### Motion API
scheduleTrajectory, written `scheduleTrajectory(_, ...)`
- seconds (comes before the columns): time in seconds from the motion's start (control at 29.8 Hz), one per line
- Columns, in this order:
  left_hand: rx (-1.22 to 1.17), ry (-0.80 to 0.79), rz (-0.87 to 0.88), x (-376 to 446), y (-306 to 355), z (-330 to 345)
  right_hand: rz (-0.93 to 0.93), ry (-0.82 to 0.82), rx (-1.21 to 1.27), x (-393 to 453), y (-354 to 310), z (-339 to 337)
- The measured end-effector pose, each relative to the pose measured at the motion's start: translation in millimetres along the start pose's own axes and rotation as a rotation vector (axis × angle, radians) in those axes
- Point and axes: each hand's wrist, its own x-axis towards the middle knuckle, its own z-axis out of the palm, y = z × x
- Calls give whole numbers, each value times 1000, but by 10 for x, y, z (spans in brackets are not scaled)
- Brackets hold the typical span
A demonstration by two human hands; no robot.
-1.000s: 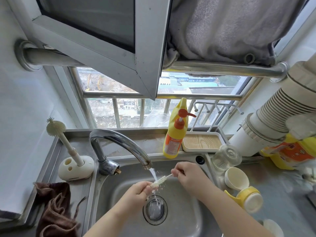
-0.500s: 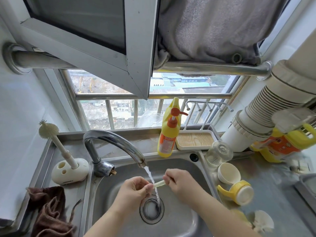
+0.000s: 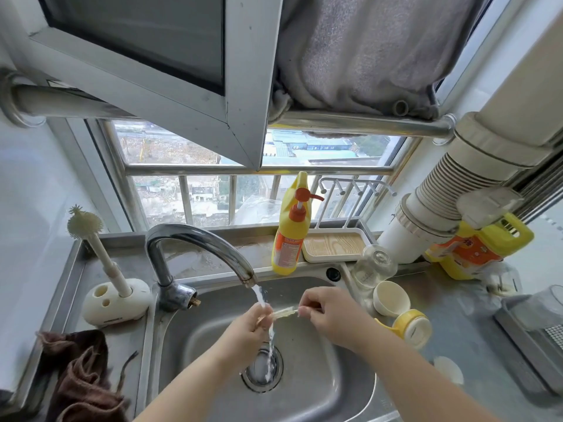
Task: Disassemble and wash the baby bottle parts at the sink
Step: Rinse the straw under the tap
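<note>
Water runs from the tap [image 3: 213, 248] into the steel sink [image 3: 335, 388]. Under the stream my left hand [image 3: 249, 327] pinches one end of a thin clear bottle straw [image 3: 285, 312], and my right hand [image 3: 327, 312] pinches the other end. A thin brush seems to sit inside the straw, its handle hidden in my right fingers. On the counter to the right lie the glass bottle body [image 3: 373, 266] on its side, a cream cap [image 3: 390, 300], the yellow handled collar [image 3: 411, 327] and a small white part [image 3: 447, 370].
A yellow pump soap bottle [image 3: 292, 236] stands behind the sink beside a white drying tray [image 3: 333, 246]. A bottle brush in a cream stand [image 3: 115, 300] and a brown cloth [image 3: 82, 379] are at the left. A large yellow jug [image 3: 478, 248] sits far right.
The white brush bristles seen outside the straw a second ago have gone into it. My hands stay under the stream, now slightly further apart.
</note>
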Motion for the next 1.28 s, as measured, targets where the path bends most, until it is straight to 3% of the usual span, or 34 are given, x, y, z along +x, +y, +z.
scheduleTrajectory(0.07,45,19,28,8,-25,-14,27,96,-37,25,20,-23)
scheduleTrajectory(0.2,-6,-26,54,-23,-90,-54,-70,0,-73,48,-103,98)
scheduleTrajectory(0.3,-105,-21,46,-26,-138,-48,13,97,-45,121,-122,117)
scheduleTrajectory(0.4,-29,23,29,9,-191,-94,-70,-8,-43,151,-222,185)
scheduleTrajectory(0.5,80,62,65,11,-263,-125,2,56,-40,186,-229,177)
scheduleTrajectory(0.64,-7,76,55,-54,-355,-140,-57,-59,-30,188,-299,271)
scheduleTrajectory(0.77,-38,82,50,-102,-412,-167,17,10,-15,163,-280,281)
scheduleTrajectory(0.87,-47,52,2,-146,-423,-173,23,-30,-70,63,-195,236)
scheduleTrajectory(1.07,24,55,-195,-158,-481,48,181,118,-70,-162,263,-59)
scheduleTrajectory(1.28,-326,1,-295,87,-149,648,262,122,134,-159,729,-175)
